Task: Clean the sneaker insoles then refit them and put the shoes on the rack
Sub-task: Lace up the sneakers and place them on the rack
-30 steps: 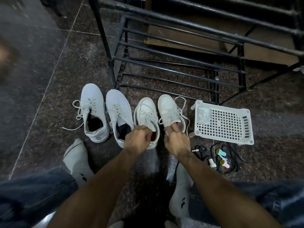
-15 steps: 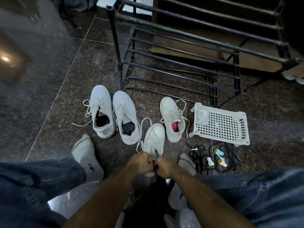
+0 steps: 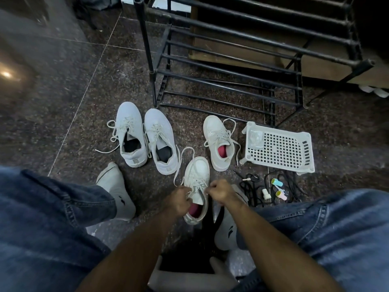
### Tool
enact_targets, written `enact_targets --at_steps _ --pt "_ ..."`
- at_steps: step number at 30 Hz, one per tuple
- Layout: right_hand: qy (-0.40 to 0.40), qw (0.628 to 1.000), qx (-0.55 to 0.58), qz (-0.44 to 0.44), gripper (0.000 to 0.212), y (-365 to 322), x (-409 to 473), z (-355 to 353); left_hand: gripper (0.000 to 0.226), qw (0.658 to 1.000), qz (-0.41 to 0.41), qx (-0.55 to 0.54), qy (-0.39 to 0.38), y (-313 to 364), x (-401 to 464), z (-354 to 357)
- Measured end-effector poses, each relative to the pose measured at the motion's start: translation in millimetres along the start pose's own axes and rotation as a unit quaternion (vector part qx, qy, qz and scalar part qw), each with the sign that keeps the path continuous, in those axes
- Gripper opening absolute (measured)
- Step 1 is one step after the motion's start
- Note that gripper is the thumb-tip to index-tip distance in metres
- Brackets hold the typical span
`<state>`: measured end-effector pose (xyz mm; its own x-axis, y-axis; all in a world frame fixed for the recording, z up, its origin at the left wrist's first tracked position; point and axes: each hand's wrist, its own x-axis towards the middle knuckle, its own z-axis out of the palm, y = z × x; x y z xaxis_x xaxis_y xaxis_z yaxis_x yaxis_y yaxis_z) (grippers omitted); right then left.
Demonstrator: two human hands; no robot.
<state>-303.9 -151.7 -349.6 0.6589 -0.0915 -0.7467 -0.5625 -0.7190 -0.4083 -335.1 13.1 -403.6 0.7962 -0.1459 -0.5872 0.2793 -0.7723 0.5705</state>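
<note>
A white sneaker [image 3: 199, 171] with a pink insole [image 3: 194, 208] lies on the floor between my feet, toe pointing away. My left hand [image 3: 179, 200] and my right hand [image 3: 221, 191] sit at its collar, each pinching the laces or the sides of the opening. Its mate [image 3: 217, 142], also with a pink insole, stands further right. Two grey-white sneakers [image 3: 131, 133] [image 3: 161, 140] with dark insoles stand side by side to the left. The black metal shoe rack [image 3: 231, 72] stands beyond them.
A white perforated plastic basket [image 3: 277, 147] lies upside down right of the shoes. Black cords and small pastel bottles [image 3: 277, 189] lie in front of it. My socked feet [image 3: 116, 190] [image 3: 228, 230] and jeans flank the near sneaker on the dark stone floor.
The sneaker has been pulled out of the row toward me and now lies between my feet. My hands have spread apart at its opening, showing the pink insole.
</note>
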Motion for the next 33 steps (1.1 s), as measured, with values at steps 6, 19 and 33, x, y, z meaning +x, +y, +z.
enact_targets --at_steps 6,19,33 --pt "0.023 1.000 0.011 0.007 0.018 -0.3 1.4 17.6 0.022 0.995 -0.035 0.076 0.048 2.4 -6.6 -9.4" --pt "0.081 0.908 0.394 0.117 0.019 8.7 5.6 -25.3 0.023 0.958 -0.175 -0.179 0.139 -9.5 -2.5 -31.9" --pt "0.067 0.953 0.293 -0.024 0.005 -23.7 -17.5 -59.5 0.017 0.857 -0.208 -0.464 0.086 27.8 -6.1 -75.3"
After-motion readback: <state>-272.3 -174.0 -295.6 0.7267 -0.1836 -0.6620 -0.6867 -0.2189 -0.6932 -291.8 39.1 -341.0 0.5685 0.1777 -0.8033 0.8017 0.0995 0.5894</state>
